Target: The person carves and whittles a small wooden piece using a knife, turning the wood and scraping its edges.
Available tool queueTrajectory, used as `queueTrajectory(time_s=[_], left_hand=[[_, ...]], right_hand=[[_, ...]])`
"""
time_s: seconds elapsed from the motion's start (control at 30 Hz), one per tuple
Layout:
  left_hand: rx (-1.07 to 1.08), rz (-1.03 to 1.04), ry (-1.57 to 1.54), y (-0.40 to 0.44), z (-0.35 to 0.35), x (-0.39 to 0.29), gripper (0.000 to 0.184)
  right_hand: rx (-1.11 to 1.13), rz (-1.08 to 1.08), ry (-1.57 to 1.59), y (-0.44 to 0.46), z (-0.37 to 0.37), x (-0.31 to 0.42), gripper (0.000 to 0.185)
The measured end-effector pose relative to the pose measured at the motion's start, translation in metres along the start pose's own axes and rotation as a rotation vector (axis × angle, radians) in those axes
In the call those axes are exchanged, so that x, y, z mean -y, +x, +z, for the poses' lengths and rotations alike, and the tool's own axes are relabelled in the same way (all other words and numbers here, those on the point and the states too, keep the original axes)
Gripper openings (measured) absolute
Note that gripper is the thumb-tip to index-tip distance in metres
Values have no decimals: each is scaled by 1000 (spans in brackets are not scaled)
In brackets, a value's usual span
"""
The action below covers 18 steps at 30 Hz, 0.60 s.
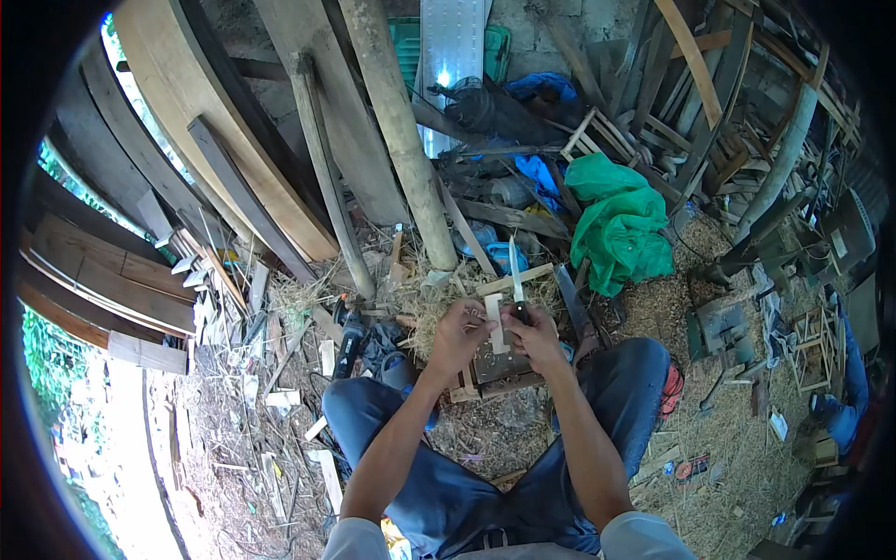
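Note:
In the head view, my left hand [459,334] is closed on a small pale strip of wood [497,325], held upright between my knees. Close beside it, my right hand [534,338] grips the dark handle of a knife [515,266], whose narrow blade points up and away from me. The fingers of both hands almost meet at the wood strip. Beneath them sits a low wooden block [504,367] with shavings on it. Just beyond, a pale wooden stick [527,278] lies crosswise.
A dark power tool [349,342] lies left of my knee. Green plastic sheeting [616,229] is heaped ahead to the right. Planks [224,140] and a round post [397,121] lean at the back. A small wooden frame [814,350] stands right. Wood scraps and shavings cover the ground.

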State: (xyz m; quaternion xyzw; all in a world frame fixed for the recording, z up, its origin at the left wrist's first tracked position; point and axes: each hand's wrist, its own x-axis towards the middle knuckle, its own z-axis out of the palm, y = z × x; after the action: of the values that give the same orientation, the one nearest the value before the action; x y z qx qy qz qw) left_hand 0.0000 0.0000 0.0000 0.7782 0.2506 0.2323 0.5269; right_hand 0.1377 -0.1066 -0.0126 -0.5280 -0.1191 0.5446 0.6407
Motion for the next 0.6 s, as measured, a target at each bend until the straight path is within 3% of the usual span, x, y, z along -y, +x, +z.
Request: queueTrajectory(time_s=[0.07, 0.2, 0.27, 0.3, 0.37, 0.4, 0.53, 0.6], left_hand=[[-100, -88, -204, 2, 3, 3, 38], [-68, -65, 3, 10, -11, 0, 31], [-50, -96, 131, 9, -9, 8, 29], [-36, -103, 133, 8, -8, 17, 29], [26, -109, 152, 5, 0, 36, 28], [38, -109, 147, 6, 3, 38, 28], [-54, 9, 311, 7, 2, 41, 23], [-66, 90, 364, 4, 2, 44, 21]], right_hand=[[78, -56, -21, -2, 0, -4, 17], [-125, -239, -270, 11, 10, -16, 16], [-243, -40, -783, 9, 3, -20, 19], [-250, -29, -774, 7, 4, -27, 19], [-300, -234, -1028, 2, 6, -42, 24], [-265, -95, -937, 7, 10, -44, 26], [-302, -29, -964, -2, 9, -29, 28], [-181, -21, -1028, -8, 4, -24, 28]])
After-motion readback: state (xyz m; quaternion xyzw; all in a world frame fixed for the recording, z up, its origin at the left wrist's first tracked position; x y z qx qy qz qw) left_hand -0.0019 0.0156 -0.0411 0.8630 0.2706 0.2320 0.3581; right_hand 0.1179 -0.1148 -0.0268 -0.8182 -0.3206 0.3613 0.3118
